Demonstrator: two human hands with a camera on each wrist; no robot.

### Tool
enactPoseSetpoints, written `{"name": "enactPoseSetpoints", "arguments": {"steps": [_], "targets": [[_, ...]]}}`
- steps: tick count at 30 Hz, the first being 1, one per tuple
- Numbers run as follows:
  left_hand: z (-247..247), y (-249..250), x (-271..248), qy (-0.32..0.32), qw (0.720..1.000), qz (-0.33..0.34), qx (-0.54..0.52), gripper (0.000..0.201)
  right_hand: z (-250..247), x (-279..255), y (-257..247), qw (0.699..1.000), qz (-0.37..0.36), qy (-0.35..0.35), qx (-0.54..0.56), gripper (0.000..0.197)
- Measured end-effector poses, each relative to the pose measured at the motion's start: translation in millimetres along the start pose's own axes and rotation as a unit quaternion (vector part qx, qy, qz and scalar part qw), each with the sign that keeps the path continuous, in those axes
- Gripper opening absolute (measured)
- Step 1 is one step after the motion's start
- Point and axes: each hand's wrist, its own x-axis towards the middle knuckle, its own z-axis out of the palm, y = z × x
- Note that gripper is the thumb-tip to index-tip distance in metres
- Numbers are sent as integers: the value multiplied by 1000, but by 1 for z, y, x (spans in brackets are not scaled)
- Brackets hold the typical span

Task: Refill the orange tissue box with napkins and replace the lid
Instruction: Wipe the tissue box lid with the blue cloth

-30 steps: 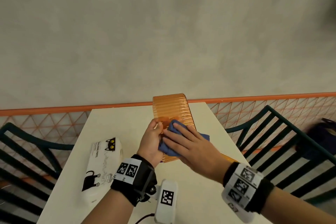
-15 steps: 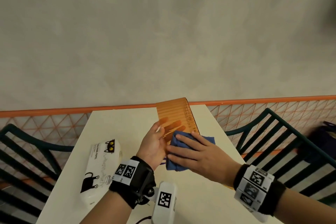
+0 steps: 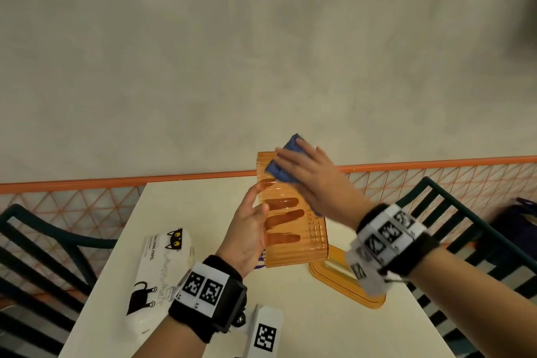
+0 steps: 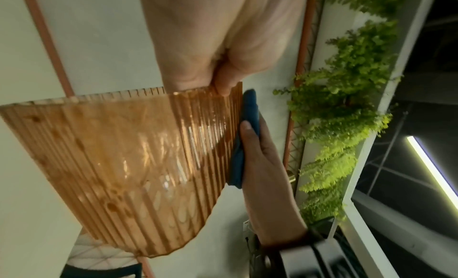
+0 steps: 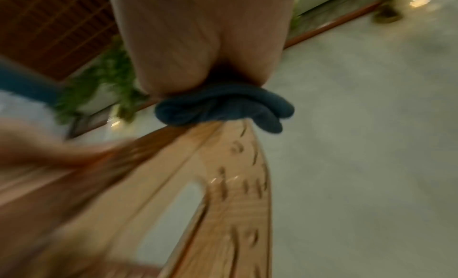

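Two hands (image 3: 250, 229) on one orange box (image 3: 293, 229), one blue cloth (image 3: 280, 168), one lid (image 3: 343, 276)

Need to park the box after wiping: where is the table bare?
Bare table lies at the far left corner, between the pack and the railing; another patch lies near you, between the lid and the marker block. The middle is crowded: the left hand holds the box and the right hand presses the cloth on it.

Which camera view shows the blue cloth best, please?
The head view: the blue cloth lies flat under the right hand, pressed on the far end of the orange box. The left wrist view shows only its thin edge; the right wrist view shows a blurred bunched fold.
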Motion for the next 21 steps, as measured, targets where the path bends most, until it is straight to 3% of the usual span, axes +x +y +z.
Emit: {"name": "enactPoseSetpoints", "arguments": {"steps": [2, 6, 10, 12, 17, 19, 21], "targets": [[-3, -2, 0, 15, 999, 14, 31, 38, 15, -17, -25, 995, -53, -38, -72, 58], [-2, -8, -5, 24, 997, 10, 70, 36, 16, -21, -20, 992, -90, -61, -64, 58], [0, -8, -6, 12, 994, 8, 106, 32, -8, 8, 4, 994, 64, -38, 80, 49], [0, -7, -6, 12, 994, 6, 112, 34, -10, 14, 1, 993, 81, -34, 75, 46], [-3, -9, -9, 26, 992, 12, 122, 37, 5, -9, -28, 995, -57, -58, -65, 52], [-4, -13, -11, 15, 990, 20, 142, 35, 1, -10, -17, 999, -19, -42, -21, 50], [-5, -17, -13, 1, 987, 25, 158, 33, -7, -8, -2, 992, 75, 0, 106, 50]]}}
